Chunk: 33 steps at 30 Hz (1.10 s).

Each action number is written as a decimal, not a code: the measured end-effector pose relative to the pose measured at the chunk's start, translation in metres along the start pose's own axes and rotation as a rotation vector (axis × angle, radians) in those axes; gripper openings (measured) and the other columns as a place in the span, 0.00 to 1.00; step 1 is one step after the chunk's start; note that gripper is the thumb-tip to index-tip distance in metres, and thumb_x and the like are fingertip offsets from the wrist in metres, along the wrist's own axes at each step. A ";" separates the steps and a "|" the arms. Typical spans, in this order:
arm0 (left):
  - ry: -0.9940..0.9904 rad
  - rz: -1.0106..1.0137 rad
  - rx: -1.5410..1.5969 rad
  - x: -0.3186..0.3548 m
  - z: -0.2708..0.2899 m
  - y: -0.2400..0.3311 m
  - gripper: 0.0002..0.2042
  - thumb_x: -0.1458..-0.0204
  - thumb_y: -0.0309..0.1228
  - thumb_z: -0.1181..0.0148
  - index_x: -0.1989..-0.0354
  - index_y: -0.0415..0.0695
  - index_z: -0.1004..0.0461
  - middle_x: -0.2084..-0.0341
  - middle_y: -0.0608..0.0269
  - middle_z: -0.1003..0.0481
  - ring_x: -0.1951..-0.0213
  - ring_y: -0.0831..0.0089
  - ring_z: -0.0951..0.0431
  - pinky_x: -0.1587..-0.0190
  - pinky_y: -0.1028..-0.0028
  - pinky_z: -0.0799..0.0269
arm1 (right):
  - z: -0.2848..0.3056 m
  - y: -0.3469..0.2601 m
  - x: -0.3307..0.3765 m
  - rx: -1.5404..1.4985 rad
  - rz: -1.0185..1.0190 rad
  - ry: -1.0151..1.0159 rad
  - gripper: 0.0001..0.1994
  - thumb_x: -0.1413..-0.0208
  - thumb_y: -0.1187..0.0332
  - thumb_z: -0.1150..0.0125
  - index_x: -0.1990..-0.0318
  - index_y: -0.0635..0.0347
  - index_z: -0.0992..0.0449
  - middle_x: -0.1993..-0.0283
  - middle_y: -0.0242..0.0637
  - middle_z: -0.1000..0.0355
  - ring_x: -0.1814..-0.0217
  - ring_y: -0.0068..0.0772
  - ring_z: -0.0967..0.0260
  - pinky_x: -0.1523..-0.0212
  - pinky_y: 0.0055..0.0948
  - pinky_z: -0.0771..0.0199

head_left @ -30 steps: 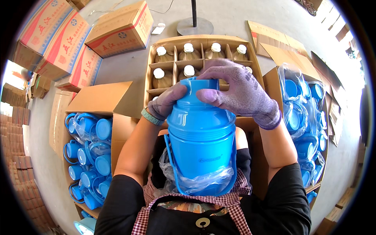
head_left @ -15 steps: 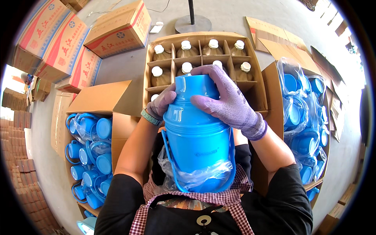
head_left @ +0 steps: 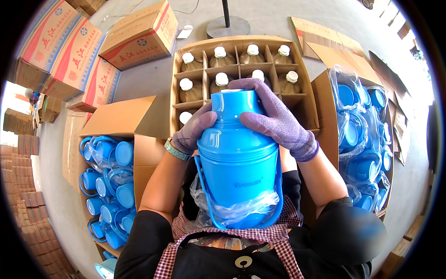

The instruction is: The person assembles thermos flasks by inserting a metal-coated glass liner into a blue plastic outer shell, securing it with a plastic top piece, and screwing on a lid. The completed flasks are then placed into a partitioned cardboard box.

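A large blue thermos flask (head_left: 241, 169) stands upright against my lap, its top part at chest level and clear plastic film (head_left: 246, 204) bunched round its lower half. Its carrying handle hangs down in front of the base. In a purple knit glove, my left hand (head_left: 195, 128) grips the left side of the neck, its fingers partly hidden behind. My right hand (head_left: 274, 116), gloved alike, curls over the top, thumb pressed on the front of the shoulder. Just beyond is a carton (head_left: 246, 42) with dividers holding several brownish bottles with white caps (head_left: 220, 79).
Open cartons stand on both sides: several blue cups or lids (head_left: 123, 195) at left, blue parts in clear plastic (head_left: 350, 132) at right. Closed cartons (head_left: 139, 37) are stacked far left. A round pole base (head_left: 227, 28) and flattened cardboard (head_left: 325, 35) lie beyond.
The flask and both hands have shifted slightly right. My left hand has slid a little lower on the neck. A dark blurred round shape now covers my right sleeve.
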<state>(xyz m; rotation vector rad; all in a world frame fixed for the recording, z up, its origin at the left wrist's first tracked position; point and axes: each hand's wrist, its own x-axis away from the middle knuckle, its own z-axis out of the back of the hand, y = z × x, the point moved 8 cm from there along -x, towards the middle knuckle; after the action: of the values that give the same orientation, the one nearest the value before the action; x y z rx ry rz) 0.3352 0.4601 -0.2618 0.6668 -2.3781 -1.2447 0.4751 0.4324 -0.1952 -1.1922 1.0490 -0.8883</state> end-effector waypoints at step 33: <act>0.160 -0.192 0.250 0.132 -0.038 0.006 0.31 0.35 0.46 0.44 0.30 0.39 0.37 0.47 0.61 0.24 0.53 0.77 0.25 0.47 0.74 0.26 | -0.131 -0.250 0.075 0.323 0.612 -0.727 0.39 0.55 0.51 0.21 0.35 0.56 0.26 0.43 0.46 0.22 0.44 0.45 0.22 0.43 0.42 0.21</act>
<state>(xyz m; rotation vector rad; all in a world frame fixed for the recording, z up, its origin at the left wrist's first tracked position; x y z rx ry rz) 0.2458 0.3634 -0.2228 1.0518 -2.4006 -0.9301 0.3711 0.2821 0.0320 -0.7454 0.5752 -0.0994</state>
